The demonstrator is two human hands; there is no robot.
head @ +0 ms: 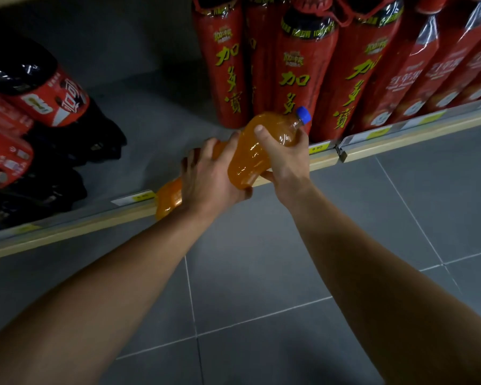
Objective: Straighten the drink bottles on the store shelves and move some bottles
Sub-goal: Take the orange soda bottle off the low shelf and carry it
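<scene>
— What's around?
— Red bottles (306,68) crowd the shelf (161,112) right; cola bottles (39,98) left.
— The hands?
— Right hand (285,157) grips an orange bottle (261,145) over the shelf edge; left hand (208,176) clasps another bottle (170,197).

The scene was dim, the shelf (161,112) recess and the cola bottles (36,107) at left sinking into shadow, while small glare spots shone on the orange bottle (257,151) and wide-angle distortion bowed the softly blurred edges.
</scene>
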